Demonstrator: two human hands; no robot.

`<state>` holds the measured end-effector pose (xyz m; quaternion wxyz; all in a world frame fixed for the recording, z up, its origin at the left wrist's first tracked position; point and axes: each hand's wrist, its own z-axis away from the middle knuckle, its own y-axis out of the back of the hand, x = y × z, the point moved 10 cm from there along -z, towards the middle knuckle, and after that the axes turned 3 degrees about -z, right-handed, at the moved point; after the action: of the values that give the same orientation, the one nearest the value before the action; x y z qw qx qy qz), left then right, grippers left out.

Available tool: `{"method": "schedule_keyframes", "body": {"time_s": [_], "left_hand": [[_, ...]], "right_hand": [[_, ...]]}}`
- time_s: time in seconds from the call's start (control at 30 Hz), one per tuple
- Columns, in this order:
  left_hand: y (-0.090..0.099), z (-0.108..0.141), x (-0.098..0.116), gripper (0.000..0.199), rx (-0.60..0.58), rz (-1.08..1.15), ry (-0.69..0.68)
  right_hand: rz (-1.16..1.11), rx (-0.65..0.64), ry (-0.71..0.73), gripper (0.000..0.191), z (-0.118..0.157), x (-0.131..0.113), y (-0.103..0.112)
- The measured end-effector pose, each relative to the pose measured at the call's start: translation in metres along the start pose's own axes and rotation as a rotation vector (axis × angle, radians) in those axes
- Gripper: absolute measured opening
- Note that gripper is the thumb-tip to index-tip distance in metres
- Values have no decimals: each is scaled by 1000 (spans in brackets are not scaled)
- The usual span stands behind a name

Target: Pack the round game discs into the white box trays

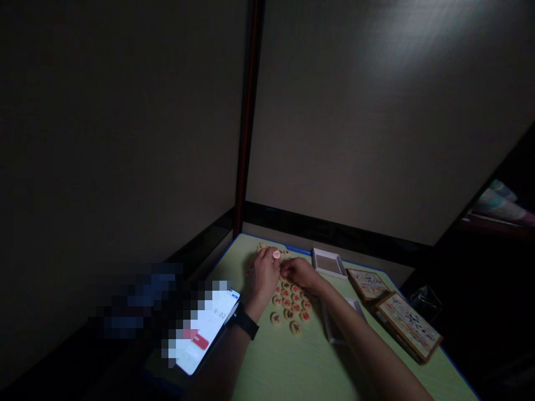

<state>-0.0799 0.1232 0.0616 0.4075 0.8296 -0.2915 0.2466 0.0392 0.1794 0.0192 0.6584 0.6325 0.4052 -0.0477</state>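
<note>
Left hand: I grip the pale disc [276, 254] at the fingertips of my left hand [266, 273], its marked face turned up, above the far part of the layout.
Right hand: I hold my right hand [301, 273] just beside the left, fingers curled down at the pieces; I cannot tell whether they grasp one.
Game pieces: round pieces [296, 306] with red or black characters lie grouped below my hands; others lie beyond, partly hidden.
Trays: one white-rimmed tray [330, 264] sits at the far edge of my green table [271, 365]; a second tray [331, 328] is partly under my right forearm.
Boxes: two printed boxes [412, 326], right.
Phone: lit phone [209, 326], left of my banded wrist.
</note>
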Motion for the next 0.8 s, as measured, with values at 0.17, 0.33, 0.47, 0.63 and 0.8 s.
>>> {"method": "schedule_keyframes", "body": {"time_s": [0.17,0.33,0.47,0.63,0.8], "left_hand": [[-6,2,5,23,-101,-52,9],[-15,8,14,41,-201,-88,-34],[-17,11,19,50,-233,-104,-83],[-1,4,15,32,-280,-245,-69],[22,5,-6,23,-476,-493,4]], "right_hand": [[-90,171,12,28,1,-5,21],[-80,188,33,23,3,-27,24],[32,182,-10,20,5,-35,29],[208,142,-71,27,8,-24,35],[364,56,-89,26,9,-16,24]]}}
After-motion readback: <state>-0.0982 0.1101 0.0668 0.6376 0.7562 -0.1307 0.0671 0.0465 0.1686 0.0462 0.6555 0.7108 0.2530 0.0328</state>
